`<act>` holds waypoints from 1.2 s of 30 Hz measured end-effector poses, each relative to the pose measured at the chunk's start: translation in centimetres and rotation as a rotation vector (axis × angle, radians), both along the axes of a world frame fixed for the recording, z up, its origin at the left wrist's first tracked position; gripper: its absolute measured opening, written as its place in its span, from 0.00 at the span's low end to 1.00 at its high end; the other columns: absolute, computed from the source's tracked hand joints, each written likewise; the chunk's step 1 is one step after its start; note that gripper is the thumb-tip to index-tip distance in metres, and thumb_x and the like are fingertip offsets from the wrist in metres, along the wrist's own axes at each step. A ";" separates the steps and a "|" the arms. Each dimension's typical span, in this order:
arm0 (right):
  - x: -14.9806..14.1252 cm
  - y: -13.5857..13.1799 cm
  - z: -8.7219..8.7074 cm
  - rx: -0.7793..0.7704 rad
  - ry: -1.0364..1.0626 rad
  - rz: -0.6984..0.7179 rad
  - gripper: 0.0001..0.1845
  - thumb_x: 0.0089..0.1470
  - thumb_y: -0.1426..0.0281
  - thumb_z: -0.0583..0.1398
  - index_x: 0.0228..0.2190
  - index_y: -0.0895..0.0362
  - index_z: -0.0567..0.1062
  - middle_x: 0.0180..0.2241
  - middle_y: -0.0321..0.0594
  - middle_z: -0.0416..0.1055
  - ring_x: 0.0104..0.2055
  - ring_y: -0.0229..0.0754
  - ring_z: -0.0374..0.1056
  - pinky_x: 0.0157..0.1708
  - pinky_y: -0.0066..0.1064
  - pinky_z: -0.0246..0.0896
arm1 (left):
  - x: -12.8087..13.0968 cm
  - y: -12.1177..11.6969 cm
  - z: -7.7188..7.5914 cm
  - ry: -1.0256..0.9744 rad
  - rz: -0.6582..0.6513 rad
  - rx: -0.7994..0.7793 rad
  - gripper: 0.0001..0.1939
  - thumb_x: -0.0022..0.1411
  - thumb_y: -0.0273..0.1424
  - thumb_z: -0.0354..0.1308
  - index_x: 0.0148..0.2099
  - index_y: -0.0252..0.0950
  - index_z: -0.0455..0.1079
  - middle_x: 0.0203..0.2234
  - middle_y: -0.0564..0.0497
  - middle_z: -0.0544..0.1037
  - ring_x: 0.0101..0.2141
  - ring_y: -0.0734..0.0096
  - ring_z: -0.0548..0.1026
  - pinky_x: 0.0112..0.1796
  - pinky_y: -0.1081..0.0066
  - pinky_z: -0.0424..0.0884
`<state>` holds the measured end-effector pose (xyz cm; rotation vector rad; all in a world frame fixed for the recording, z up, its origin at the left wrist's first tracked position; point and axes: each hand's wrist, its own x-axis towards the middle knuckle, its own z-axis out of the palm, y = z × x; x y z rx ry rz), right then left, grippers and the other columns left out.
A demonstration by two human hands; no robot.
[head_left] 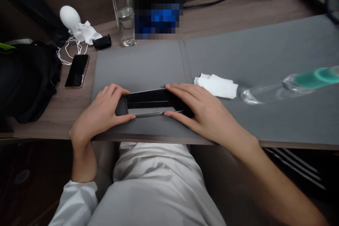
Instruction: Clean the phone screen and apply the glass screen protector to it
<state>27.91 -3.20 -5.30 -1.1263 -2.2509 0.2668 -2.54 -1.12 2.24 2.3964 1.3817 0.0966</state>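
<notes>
A smartphone with a dark glossy screen lies sideways near the front edge of a grey desk mat. My left hand grips its left end, thumb on the near edge and fingers on the far edge. Around the right end, my right hand has its thumb at the near edge and its fingers along the far edge; the palm hides part of that end. White folded tissue lies just beyond my right hand.
A clear bottle with a green part, blurred, lies to the right. Another phone, white cables, a white egg-shaped device and a small black object sit left. A glass water bottle stands behind; a black bag is far left.
</notes>
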 end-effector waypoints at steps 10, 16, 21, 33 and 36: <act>0.1 0.0 0.1 -0.017 0.002 0.002 0.34 0.70 0.55 0.60 0.70 0.55 0.65 0.62 0.57 0.73 0.63 0.61 0.71 0.62 0.57 0.68 | -0.1 0.0 0.2 0.016 -0.004 -0.030 0.30 0.68 0.51 0.66 0.64 0.44 0.65 0.60 0.46 0.71 0.60 0.50 0.71 0.61 0.52 0.69; 0.1 0.0 -0.1 -0.008 0.009 0.000 0.34 0.70 0.54 0.60 0.69 0.58 0.65 0.62 0.59 0.73 0.64 0.61 0.71 0.63 0.57 0.68 | 0.1 0.0 0.0 0.041 0.001 -0.002 0.32 0.68 0.52 0.66 0.65 0.43 0.65 0.60 0.45 0.70 0.59 0.49 0.71 0.60 0.50 0.69; 0.1 0.0 0.0 -0.007 0.002 -0.001 0.34 0.70 0.55 0.60 0.69 0.60 0.66 0.63 0.59 0.73 0.64 0.61 0.70 0.63 0.56 0.68 | 0.2 -0.1 -0.2 0.062 -0.011 0.025 0.31 0.69 0.52 0.65 0.66 0.42 0.65 0.59 0.45 0.70 0.58 0.49 0.71 0.60 0.51 0.69; 0.1 0.1 -0.2 -0.028 -0.015 0.002 0.37 0.70 0.51 0.59 0.71 0.56 0.63 0.64 0.58 0.72 0.65 0.62 0.69 0.64 0.58 0.66 | 0.2 -0.1 -0.3 0.057 0.001 0.026 0.31 0.69 0.51 0.66 0.65 0.41 0.66 0.58 0.45 0.70 0.58 0.50 0.71 0.60 0.51 0.69; 0.1 0.0 -0.2 -0.022 -0.017 0.003 0.37 0.70 0.51 0.59 0.71 0.57 0.63 0.65 0.58 0.71 0.66 0.62 0.69 0.64 0.57 0.66 | 0.2 -0.1 -0.3 0.058 0.000 0.025 0.31 0.69 0.51 0.66 0.65 0.41 0.66 0.58 0.45 0.70 0.58 0.50 0.71 0.60 0.51 0.69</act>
